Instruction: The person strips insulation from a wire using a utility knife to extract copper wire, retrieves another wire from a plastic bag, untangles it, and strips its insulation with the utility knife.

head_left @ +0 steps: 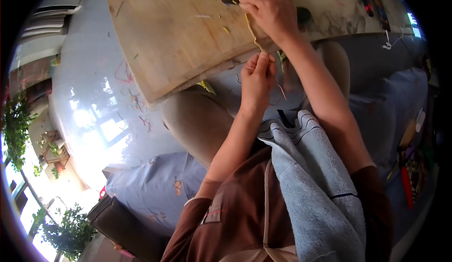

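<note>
My left hand (258, 79) is closed around a thin yellow cord (254, 37), just off the near edge of the wooden board. From that grip the cord runs up over the board toward the fingers of my right hand (273, 15). A thin reddish strand (281, 89) hangs below my left hand. My right hand is over the board with its fingers pinched together. At its fingertips is a small dark flat piece (229, 0), whose kind I cannot make out. Whether the cord's upper end is also pinched there is hidden.
On the wooden board (160, 36) lie several small scraps and a yellow bit (226, 30). A dark round object (303, 15) is beside my right wrist. Tools (365, 0) lie at the far right. Thread scraps (136, 103) litter the floor. A light-blue towel (315, 182) covers my lap.
</note>
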A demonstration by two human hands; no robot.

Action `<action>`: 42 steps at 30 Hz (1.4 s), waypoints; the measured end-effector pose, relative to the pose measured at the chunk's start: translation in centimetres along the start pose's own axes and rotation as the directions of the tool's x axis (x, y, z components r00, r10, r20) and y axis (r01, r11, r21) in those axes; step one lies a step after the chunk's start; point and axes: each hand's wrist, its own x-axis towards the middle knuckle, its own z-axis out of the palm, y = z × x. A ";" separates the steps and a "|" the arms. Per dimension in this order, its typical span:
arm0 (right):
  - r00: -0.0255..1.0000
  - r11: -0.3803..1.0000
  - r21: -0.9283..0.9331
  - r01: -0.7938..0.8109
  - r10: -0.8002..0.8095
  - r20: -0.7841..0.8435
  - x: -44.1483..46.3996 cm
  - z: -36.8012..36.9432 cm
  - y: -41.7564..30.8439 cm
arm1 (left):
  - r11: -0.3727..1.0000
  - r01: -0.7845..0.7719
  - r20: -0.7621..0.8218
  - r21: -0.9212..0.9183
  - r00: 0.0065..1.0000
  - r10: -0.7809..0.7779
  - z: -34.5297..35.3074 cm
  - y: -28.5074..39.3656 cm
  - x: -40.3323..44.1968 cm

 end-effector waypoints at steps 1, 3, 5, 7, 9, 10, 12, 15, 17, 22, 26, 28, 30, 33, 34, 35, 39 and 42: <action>0.998 0.998 0.053 -0.025 0.022 0.051 1.1 -0.4 0.2 | 1.000 -0.011 -0.046 -0.007 0.999 0.011 0.0 0.1 0.0; 0.995 0.992 0.124 -0.021 0.008 0.099 2.2 -1.2 0.6 | 0.999 -0.035 -0.025 -0.038 0.999 0.034 -0.4 0.6 0.4; 0.998 0.996 0.092 0.005 -0.012 0.067 0.7 -1.1 2.2 | 0.997 -0.058 -0.023 -0.055 0.998 0.057 -0.5 0.6 0.6; 0.998 0.994 0.106 -0.034 0.029 0.047 0.0 -2.7 1.1 | 0.996 -0.051 -0.019 -0.075 0.999 0.050 -0.4 0.5 0.6; 0.998 0.994 0.111 -0.010 0.002 0.068 -1.5 -3.3 1.1 | 0.997 -0.046 -0.010 -0.060 0.999 0.045 -0.4 0.6 0.5; 0.997 0.994 0.112 0.000 -0.009 0.077 -2.2 -3.6 1.0 | 0.997 -0.038 -0.014 -0.062 0.999 0.038 -0.5 0.5 0.5; 0.992 0.991 0.137 -0.014 -0.004 0.130 -3.0 -4.0 0.4 | 0.997 -0.034 -0.012 -0.067 0.999 0.033 -0.5 0.4 0.6; 0.991 0.994 0.113 0.006 -0.021 0.132 -3.4 -3.6 0.2 | 0.997 -0.026 -0.035 -0.069 0.999 0.024 -0.2 0.5 0.5; 0.993 0.994 0.106 0.007 -0.020 0.120 -3.4 -3.4 0.1 | 0.997 -0.035 -0.025 -0.064 0.999 0.033 -0.3 0.4 0.6; 0.993 0.994 0.108 -0.005 -0.008 0.120 -3.5 -3.0 0.1 | 0.996 -0.049 -0.016 -0.071 0.999 0.048 -0.4 0.2 0.6; 0.995 0.996 0.092 -0.017 0.008 0.102 -3.7 -2.8 -0.2 | 0.996 -0.065 -0.019 -0.060 0.998 0.064 -0.4 0.0 0.7; 0.996 0.997 0.076 -0.021 0.015 0.089 -3.6 -2.8 -0.5 | 0.996 -0.076 -0.027 -0.054 0.997 0.075 -0.3 0.0 0.7; 0.997 0.998 0.059 -0.029 0.025 0.073 -3.4 -2.9 -0.8 | 0.996 -0.082 -0.042 -0.046 0.996 0.080 -0.2 -0.1 0.7; 0.998 0.997 0.080 -0.018 0.013 0.064 -3.2 -2.8 -0.7 | 0.997 -0.080 -0.034 -0.009 0.996 0.080 -0.4 -0.1 0.8; 0.997 0.997 0.078 -0.023 0.017 0.070 -3.4 -2.7 -0.7 | 0.997 -0.078 -0.036 -0.025 0.996 0.077 -0.4 -0.1 0.7; 0.997 0.997 0.076 -0.025 0.019 0.076 -3.6 -2.4 -0.6 | 0.996 -0.077 -0.038 -0.042 0.996 0.075 -0.3 -0.1 0.7; 0.999 0.993 0.117 -0.022 0.016 0.048 -2.7 -1.0 -0.9 | 0.994 -0.109 -0.035 -0.015 0.994 0.108 0.0 0.0 0.7; 0.997 0.995 0.095 -0.021 0.014 0.075 -2.2 -1.2 -1.1 | 0.994 -0.106 -0.029 -0.022 0.994 0.105 0.0 0.1 0.6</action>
